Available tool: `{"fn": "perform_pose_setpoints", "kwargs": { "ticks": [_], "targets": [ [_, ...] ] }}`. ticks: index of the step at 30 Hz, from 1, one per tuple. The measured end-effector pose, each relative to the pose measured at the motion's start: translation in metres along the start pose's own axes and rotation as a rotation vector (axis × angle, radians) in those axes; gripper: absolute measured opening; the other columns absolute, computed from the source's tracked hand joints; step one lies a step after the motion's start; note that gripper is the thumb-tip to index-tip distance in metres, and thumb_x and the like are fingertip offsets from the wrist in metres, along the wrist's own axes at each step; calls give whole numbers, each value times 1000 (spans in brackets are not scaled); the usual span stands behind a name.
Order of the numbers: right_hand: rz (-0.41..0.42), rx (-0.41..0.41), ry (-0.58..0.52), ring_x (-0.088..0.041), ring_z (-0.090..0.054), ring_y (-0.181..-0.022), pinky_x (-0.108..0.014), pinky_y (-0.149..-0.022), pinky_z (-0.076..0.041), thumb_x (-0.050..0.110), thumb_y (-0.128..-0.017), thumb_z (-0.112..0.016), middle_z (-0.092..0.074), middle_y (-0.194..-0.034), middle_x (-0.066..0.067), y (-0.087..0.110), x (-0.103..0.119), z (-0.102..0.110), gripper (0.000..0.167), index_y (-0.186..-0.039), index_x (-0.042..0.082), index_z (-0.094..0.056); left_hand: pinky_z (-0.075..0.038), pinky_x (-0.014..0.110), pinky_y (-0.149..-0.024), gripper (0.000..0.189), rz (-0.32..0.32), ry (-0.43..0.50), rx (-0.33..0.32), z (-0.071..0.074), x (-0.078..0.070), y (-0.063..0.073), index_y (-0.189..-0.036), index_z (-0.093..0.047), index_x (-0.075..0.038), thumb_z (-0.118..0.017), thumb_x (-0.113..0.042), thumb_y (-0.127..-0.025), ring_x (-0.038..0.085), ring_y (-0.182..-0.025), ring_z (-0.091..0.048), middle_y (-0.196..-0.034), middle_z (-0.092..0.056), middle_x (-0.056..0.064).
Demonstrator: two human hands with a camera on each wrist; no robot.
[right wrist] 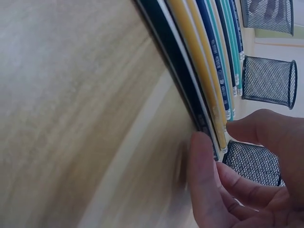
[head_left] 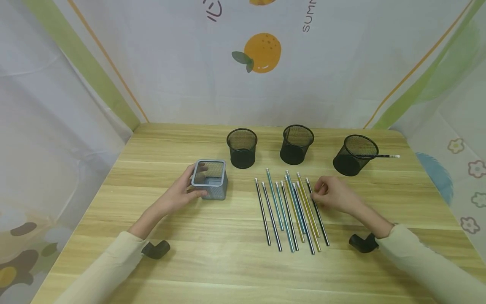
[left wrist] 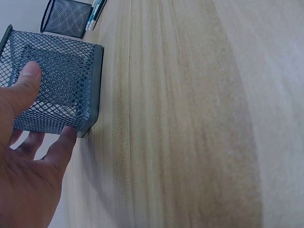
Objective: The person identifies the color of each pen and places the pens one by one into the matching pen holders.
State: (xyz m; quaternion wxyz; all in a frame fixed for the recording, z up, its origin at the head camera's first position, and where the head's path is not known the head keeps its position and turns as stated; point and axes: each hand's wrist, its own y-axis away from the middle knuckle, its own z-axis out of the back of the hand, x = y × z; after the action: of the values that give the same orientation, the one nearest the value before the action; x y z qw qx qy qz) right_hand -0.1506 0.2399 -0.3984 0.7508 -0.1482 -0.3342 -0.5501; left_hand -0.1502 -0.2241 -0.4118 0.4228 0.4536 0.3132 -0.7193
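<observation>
Left grip is curled round a square grey metal-mesh holder; right grip is at a slim black pencil, thumb and forefinger slightly spread.

With the pencil row as dial centre in the head view, the holder is upright at ten o'clock, open top up, thumb and fingers against its walls. Black, blue, teal and gold pencils lie side by side on the light wood-grain table, white-tipped ends toward twelve; the slim black one is outermost, toward three. Whether the right fingertips press it cannot be told. Round black mesh cups stand beyond: left cup at eleven, middle cup at twelve, right cup near two, a white-ended black pencil jutting from it toward three.
</observation>
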Motion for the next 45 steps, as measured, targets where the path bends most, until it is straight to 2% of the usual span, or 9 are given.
{"fn": "perform_pose_setpoints", "kwargs": {
  "ticks": [19,33,45],
  "targets": [
    [-32,-16,12,-18,-63,-52,-32,-58,-53,8,-88,-73,-61,-69,-4,-3,-2,-8,17,-91,-2,-59,-40,59,-108,81,15,0,-4,0,0,0,-158,-22,-6,-69,6,-93,51,-138,-37,-156,-32,23],
    [-52,-7,13,-18,-62,-49,-31,-52,-52,2,-83,-68,-61,-72,-5,-5,-4,-8,11,-87,0,-58,-38,61,-108,81,16,-4,-4,0,0,0,-158,-21,-4,-69,7,-94,51,-137,-37,-156,-32,24],
    [-60,11,9,-18,-63,-49,-32,-53,-53,3,-85,-66,-60,-73,-7,-5,-5,-7,11,-90,-2,-58,-37,61,-109,80,9,-9,0,0,1,0,-157,-22,-4,-68,7,-94,51,-138,-36,-156,-32,24]
  ]
}}
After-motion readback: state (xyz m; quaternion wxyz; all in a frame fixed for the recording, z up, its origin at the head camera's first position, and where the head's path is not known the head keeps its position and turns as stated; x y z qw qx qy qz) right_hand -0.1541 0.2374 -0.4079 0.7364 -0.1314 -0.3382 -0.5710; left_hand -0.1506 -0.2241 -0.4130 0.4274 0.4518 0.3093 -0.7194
